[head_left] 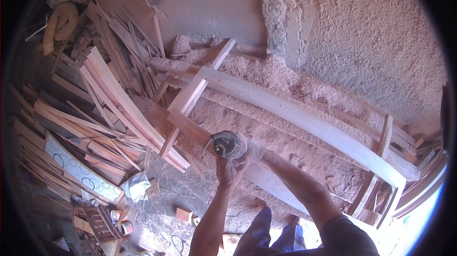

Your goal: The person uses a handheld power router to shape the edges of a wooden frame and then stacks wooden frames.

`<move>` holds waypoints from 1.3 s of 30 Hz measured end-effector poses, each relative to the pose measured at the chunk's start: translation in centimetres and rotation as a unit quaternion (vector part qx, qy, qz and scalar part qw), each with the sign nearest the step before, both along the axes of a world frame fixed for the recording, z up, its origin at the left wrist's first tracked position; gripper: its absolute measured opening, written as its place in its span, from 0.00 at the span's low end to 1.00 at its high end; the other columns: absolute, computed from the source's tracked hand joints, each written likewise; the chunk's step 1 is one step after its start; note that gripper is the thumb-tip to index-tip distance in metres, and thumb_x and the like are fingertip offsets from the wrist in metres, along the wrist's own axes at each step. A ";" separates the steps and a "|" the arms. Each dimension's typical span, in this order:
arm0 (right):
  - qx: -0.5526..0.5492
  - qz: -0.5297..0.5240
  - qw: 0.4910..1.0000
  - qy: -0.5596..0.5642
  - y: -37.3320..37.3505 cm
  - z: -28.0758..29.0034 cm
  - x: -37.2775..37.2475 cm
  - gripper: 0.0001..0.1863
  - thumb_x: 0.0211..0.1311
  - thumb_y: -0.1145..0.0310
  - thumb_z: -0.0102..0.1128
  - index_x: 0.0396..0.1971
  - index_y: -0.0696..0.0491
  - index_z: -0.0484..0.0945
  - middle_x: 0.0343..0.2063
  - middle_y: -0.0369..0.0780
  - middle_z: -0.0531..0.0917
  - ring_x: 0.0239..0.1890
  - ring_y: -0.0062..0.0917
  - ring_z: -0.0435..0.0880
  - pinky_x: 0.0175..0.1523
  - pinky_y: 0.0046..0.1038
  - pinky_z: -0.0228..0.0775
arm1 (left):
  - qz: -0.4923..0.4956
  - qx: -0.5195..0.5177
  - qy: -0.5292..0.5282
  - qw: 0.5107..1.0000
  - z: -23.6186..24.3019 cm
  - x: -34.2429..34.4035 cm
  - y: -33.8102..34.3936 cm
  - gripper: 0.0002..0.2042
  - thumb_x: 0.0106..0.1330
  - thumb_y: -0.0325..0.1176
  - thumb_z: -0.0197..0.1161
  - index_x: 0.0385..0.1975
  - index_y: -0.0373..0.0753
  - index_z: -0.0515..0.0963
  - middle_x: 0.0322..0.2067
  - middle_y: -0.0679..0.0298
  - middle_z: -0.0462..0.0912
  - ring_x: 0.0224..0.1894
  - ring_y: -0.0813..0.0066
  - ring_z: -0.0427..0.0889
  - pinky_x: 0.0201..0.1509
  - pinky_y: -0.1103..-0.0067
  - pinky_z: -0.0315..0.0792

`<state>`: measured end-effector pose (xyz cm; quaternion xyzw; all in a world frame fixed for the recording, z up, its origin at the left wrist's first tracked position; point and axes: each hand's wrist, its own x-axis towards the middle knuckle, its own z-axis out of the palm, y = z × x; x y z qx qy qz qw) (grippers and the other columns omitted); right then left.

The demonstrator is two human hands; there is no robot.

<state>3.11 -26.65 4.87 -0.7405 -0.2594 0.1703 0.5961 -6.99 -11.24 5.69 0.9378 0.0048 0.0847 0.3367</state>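
Sleeve (346,238) nearest, hands (229,172) (253,153) grip a power tool (225,145), any lettering illegible.

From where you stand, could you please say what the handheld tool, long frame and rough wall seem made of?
Handheld tool: probably plastic and metal, by its dark, ridged housing.
Long frame: apparently bare, smooth wood, by its reddish-brown to pale boards.
Rough wall: likely matte plaster or concrete, by its pitted surface; unclear which.
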 end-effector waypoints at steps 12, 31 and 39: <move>0.005 -0.021 0.999 -0.031 -9.0 -0.5 -7.6 0.45 0.32 0.57 0.88 0.56 0.46 0.76 0.49 0.40 0.85 0.52 0.34 0.86 0.60 0.35 0.78 | -0.050 0.059 -0.055 0.995 -0.6 -7.0 -8.6 0.39 0.50 0.39 0.84 0.64 0.37 0.75 0.60 0.48 0.78 0.64 0.44 0.75 0.71 0.57 0.67; -0.005 0.023 0.998 -0.057 -21.0 0.0 -17.1 0.49 0.35 0.60 0.87 0.64 0.50 0.75 0.57 0.43 0.83 0.60 0.35 0.83 0.68 0.34 0.74 | -0.024 -0.036 0.002 0.999 -1.5 -16.9 -20.3 0.38 0.56 0.42 0.80 0.66 0.40 0.70 0.61 0.51 0.74 0.63 0.45 0.74 0.66 0.54 0.71; 0.011 -0.012 0.998 -0.065 -23.0 0.0 -19.7 0.48 0.36 0.62 0.87 0.64 0.52 0.74 0.56 0.45 0.83 0.61 0.38 0.83 0.68 0.39 0.74 | -0.016 0.044 -0.056 0.997 0.5 -18.8 -23.3 0.36 0.48 0.39 0.85 0.59 0.37 0.76 0.54 0.51 0.82 0.58 0.47 0.79 0.62 0.54 0.72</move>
